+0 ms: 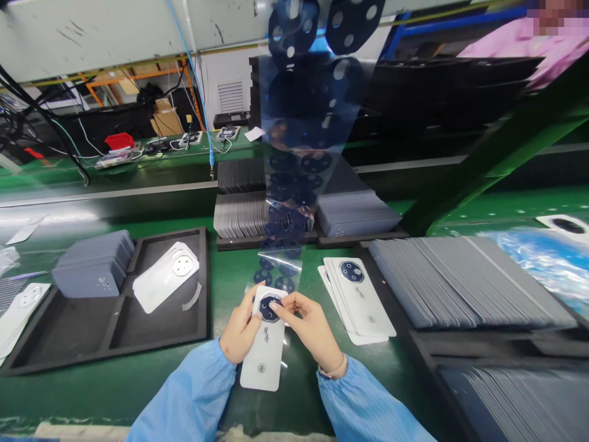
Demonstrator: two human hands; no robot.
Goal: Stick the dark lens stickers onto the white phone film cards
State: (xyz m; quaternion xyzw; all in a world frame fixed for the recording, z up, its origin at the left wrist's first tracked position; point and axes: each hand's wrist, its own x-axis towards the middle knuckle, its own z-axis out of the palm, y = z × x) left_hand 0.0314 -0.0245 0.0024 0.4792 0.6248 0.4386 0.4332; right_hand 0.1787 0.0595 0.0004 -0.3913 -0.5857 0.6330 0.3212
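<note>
A white phone back cover (262, 362) lies tilted in front of me, with dark printed characters and a small round emblem. On its upper part sits a dark blue octagonal camera film (265, 314) with several small holes. My left hand (242, 328) grips the cover's left edge, thumb on the front. From the other side, my right hand (313, 322) has its thumb pressed on the blue film and its fingers curled at the cover's upper right edge. Just beyond hangs a clear strip (294, 245) bearing rows of similar blue films; its lower end is behind the cover.
Right of my hands lies a pile of white back covers (368, 307), the top one with a blue film. A black tray (156, 331) at left holds covers. Grey panels (469, 282) stand in rows at right. A green post (488, 159) slants overhead. Someone in pink is beyond.
</note>
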